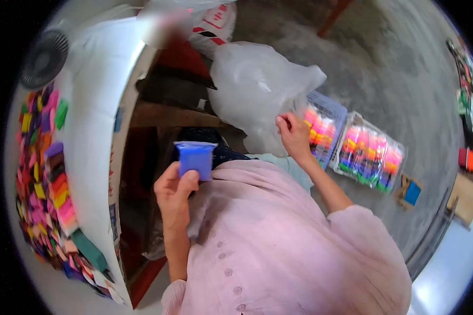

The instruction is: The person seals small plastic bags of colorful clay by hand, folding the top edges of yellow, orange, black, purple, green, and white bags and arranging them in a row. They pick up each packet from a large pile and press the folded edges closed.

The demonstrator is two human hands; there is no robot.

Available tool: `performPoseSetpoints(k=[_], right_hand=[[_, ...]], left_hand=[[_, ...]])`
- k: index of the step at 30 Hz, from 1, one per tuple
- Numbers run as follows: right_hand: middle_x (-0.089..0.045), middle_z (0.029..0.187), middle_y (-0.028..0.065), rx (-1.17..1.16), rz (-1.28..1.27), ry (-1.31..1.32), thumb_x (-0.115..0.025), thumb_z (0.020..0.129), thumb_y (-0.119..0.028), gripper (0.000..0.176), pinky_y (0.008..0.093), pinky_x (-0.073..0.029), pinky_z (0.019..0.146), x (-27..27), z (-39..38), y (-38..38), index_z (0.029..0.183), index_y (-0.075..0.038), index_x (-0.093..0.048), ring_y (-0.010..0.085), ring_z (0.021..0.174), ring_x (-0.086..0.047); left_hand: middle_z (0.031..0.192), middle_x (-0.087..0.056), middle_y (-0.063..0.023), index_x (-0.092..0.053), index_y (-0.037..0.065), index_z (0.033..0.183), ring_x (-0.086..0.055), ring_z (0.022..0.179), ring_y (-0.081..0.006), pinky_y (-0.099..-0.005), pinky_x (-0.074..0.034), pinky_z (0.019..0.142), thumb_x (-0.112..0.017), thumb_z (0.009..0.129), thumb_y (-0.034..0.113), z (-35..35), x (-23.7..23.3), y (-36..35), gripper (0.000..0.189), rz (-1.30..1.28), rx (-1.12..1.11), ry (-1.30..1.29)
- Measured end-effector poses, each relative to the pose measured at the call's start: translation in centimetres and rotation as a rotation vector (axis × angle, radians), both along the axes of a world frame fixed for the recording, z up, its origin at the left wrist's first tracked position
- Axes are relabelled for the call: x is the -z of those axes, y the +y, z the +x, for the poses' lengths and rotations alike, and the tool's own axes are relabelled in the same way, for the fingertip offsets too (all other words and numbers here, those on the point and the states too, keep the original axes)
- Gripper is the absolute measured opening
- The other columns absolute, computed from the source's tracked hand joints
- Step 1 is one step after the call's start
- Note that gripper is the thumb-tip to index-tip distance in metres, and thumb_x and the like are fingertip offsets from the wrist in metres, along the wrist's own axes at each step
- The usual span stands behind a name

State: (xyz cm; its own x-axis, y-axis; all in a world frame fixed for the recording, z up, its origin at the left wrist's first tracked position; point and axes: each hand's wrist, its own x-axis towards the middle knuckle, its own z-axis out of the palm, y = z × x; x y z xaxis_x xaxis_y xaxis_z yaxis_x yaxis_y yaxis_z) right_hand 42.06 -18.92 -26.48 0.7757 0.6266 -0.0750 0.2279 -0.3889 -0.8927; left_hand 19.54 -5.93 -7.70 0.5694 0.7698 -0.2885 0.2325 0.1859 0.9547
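Observation:
Between the thumb and fingers of my left hand (pixel 176 191) is a small blue packet (pixel 195 160) with a clear plastic edge along its top. It is held up over my lap, close to the table's edge. My right hand (pixel 295 136) is curled closed in front of a large translucent plastic bag (pixel 260 86). Whether its fingers grip the bag or something small does not show. Just right of that hand lies a clear pack of multicoloured pieces (pixel 320 131) on a blue-grey tray (pixel 337 116).
On the left, a white-covered table (pixel 97 79) bears a pile of coloured packets (pixel 37 194) and a black fan (pixel 44 58). Another tray of wrapped coloured pieces (pixel 370 152) is on the concrete floor (pixel 399 79). A printed white sack (pixel 214 26) stands behind the plastic bag.

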Motion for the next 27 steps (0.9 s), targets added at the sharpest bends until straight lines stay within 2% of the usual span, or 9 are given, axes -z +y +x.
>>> performPoseSetpoints(k=[2, 4, 7, 11, 12, 14, 20, 22, 27], right_hand=[[-0.065, 0.087, 0.0049, -0.164, 0.189, 0.476, -0.058, 0.091, -0.015, 0.017, 0.0218, -0.047, 0.069, -7.7, -1.7, 1.7, 0.098, -0.001, -0.065, 0.0074, 0.076, -0.058], [-0.063, 0.087, 0.0014, -0.387, 0.344, 0.797, -0.063, 0.088, -0.014, 0.019, 0.0216, -0.046, 0.068, -13.2, -3.0, 3.6, 0.102, -0.002, -0.065, 0.0059, 0.074, -0.054], [-0.060, 0.084, 0.0005, -0.618, 0.344, 0.582, -0.068, 0.084, -0.013, 0.019, 0.0205, -0.043, 0.067, -17.5, -5.8, 6.3, 0.097, 0.000, -0.065, 0.0062, 0.073, -0.052], [-0.056, 0.077, 0.0002, -0.643, 0.402, 0.505, -0.071, 0.080, -0.014, 0.018, 0.0224, -0.040, 0.060, -18.4, -8.5, 9.0, 0.085, 0.002, -0.064, 0.0067, 0.068, -0.049], [-0.056, 0.075, 0.0015, -0.654, 0.410, 0.441, -0.071, 0.080, -0.016, 0.019, 0.0237, -0.040, 0.058, -18.1, -8.8, 9.5, 0.082, 0.002, -0.064, 0.0074, 0.065, -0.049], [-0.055, 0.071, 0.0033, -0.675, 0.405, 0.354, -0.070, 0.080, -0.016, 0.021, 0.0265, -0.040, 0.054, -18.4, -9.3, 9.9, 0.077, 0.003, -0.062, 0.0085, 0.062, -0.049], [-0.054, 0.070, 0.0023, -0.728, 0.275, 0.494, -0.070, 0.083, -0.016, 0.021, 0.0245, -0.039, 0.054, -19.5, -10.2, 10.6, 0.078, 0.003, -0.061, 0.0076, 0.063, -0.049], [-0.055, 0.070, 0.0004, -0.740, 0.283, 0.370, -0.068, 0.085, -0.016, 0.020, 0.0237, -0.040, 0.055, -19.5, -10.7, 10.9, 0.081, 0.002, -0.062, 0.0063, 0.064, -0.049], [-0.056, 0.070, -0.0013, -0.686, 0.233, 0.518, -0.066, 0.089, -0.017, 0.020, 0.0228, -0.042, 0.056, -20.3, -12.0, 10.8, 0.087, 0.002, -0.062, 0.0046, 0.066, -0.049]], left_hand=[[0.076, -0.057, 0.0031, -0.065, 0.000, 0.091, -0.047, 0.067, -0.0034, -0.0181, -0.037, 0.061, -0.068, 0.084, 0.012, -0.1, 0.0, 0.0, 0.014, -0.031, -0.018, -0.044], [0.078, -0.058, 0.0030, -0.065, 0.000, 0.093, -0.048, 0.068, -0.0033, -0.0175, -0.037, 0.062, -0.067, 0.086, 0.011, -0.5, 0.0, 0.1, 0.013, -0.048, -0.017, -0.091], [0.082, -0.060, 0.0015, -0.065, -0.001, 0.095, -0.051, 0.072, -0.0045, -0.0184, -0.040, 0.065, -0.066, 0.088, 0.009, -1.2, -0.4, 0.1, 0.012, -0.048, -0.014, -0.176], [0.087, -0.062, -0.0004, -0.064, -0.003, 0.096, -0.055, 0.076, -0.0065, -0.0201, -0.044, 0.070, -0.065, 0.089, 0.008, -2.5, -0.4, 0.1, 0.013, -0.041, -0.030, -0.253], [0.077, -0.063, 0.0001, -0.065, 0.001, 0.090, -0.052, 0.067, -0.0047, -0.0197, -0.039, 0.060, -0.066, 0.087, 0.015, -2.3, -0.5, -0.1, 0.014, -0.025, -0.085, -0.209], [0.077, -0.063, 0.0002, -0.065, 0.001, 0.090, -0.052, 0.067, -0.0048, -0.0198, -0.040, 0.060, -0.066, 0.087, 0.016, -3.1, -0.2, -0.1, 0.015, -0.041, -0.092, -0.237], [0.076, -0.062, 0.0001, -0.066, 0.002, 0.087, -0.051, 0.065, -0.0050, -0.0201, -0.040, 0.059, -0.067, 0.088, 0.022, -4.5, -0.1, 0.0, 0.021, -0.053, -0.139, -0.320], [0.075, -0.062, 0.0001, -0.066, 0.002, 0.086, -0.050, 0.065, -0.0047, -0.0202, -0.040, 0.058, -0.067, 0.088, 0.023, -4.6, 0.3, -0.3, 0.022, -0.064, -0.173, -0.346], [0.084, -0.064, -0.0021, -0.064, -0.002, 0.094, -0.058, 0.075, -0.0075, -0.0230, -0.049, 0.070, -0.064, 0.091, 0.016, -5.6, 0.3, 0.1, 0.018, -0.085, -0.193, -0.419]])
